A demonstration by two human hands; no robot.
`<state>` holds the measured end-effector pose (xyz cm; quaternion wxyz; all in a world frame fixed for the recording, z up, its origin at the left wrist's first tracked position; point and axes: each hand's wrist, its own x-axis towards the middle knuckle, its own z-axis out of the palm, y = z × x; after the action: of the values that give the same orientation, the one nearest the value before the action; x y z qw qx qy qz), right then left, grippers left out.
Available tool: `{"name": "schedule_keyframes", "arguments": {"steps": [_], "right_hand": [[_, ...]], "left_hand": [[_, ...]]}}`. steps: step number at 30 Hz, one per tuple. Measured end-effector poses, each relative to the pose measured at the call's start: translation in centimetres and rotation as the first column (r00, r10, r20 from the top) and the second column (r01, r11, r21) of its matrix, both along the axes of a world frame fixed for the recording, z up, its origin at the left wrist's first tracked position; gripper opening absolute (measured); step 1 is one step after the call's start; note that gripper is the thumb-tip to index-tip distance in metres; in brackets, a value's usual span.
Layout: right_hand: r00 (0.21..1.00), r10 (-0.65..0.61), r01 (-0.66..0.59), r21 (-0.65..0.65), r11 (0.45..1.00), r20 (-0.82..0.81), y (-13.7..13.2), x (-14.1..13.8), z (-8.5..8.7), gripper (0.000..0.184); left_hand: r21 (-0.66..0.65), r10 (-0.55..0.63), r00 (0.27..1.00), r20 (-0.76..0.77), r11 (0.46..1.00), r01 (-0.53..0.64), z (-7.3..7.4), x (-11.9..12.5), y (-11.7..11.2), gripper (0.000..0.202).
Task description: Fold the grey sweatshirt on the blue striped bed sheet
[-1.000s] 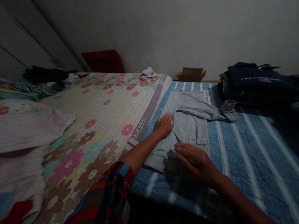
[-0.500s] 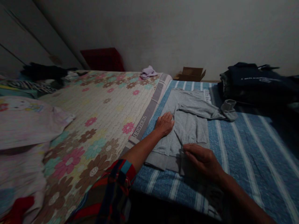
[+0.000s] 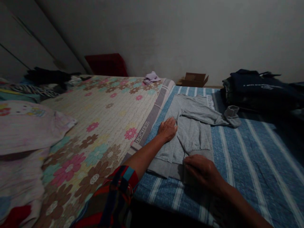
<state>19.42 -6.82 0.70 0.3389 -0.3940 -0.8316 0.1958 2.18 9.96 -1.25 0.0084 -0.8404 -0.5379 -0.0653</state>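
"While our left hand (image 3: 168, 129) lies flat on the grey top (image 3: 193, 134), fingers extended, what's our right hand (image 3: 203, 169) doing?"

"Fingers bunched by the hem (image 3: 175, 170); we can't tell if they grip cloth."

"Where's the top, which step?"

"Right of frame centre, on the blue striped sheet (image 3: 239, 161). We'd call it mid-fold; next move likely calls for laying the jutting sleeve (image 3: 212, 116) inward."
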Motion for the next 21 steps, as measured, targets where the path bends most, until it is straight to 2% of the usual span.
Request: {"name": "schedule_keyframes", "arguments": {"steps": [5,8,10,13,16,18,21], "right_hand": [[1.0,-0.003,0.006,-0.097,0.995,0.03,1.0,-0.1,0.5,0.025],[0.997,0.006,-0.002,-0.04,0.999,0.078,1.6,-0.7,0.5,0.027],[0.981,0.0,-0.007,0.033,0.999,0.195,2.1,-1.3,0.7,0.027],[0.909,-0.005,-0.052,0.125,0.991,0.416,3.1,-2.4,1.6,0.024],[0.813,0.04,-0.154,0.148,0.977,0.581,4.0,-3.5,2.4,0.017],[0.769,0.069,-0.203,0.139,0.969,0.635,4.4,-4.0,2.5,0.012],[0.746,0.102,-0.245,0.128,0.961,0.658,4.8,-4.5,2.2,0.008]], "left_hand": [[0.008,0.009,0.999,0.032,1.0,-0.009,0.0,0.0,-0.1,0.041],[0.002,0.009,0.999,0.044,1.0,-0.009,-0.2,0.0,0.0,0.042],[0.002,0.014,0.999,0.044,1.0,-0.014,-0.4,0.0,0.0,0.042],[0.013,0.02,0.999,0.038,1.0,-0.021,-0.5,0.0,0.1,0.041],[0.01,0.014,1.0,0.024,1.0,-0.014,-0.4,0.1,0.0,0.041],[0.008,0.014,1.0,0.018,1.0,-0.014,-0.3,0.1,0.0,0.041],[0.001,0.024,1.0,0.015,1.0,-0.024,-0.2,0.1,-0.1,0.041]]}}
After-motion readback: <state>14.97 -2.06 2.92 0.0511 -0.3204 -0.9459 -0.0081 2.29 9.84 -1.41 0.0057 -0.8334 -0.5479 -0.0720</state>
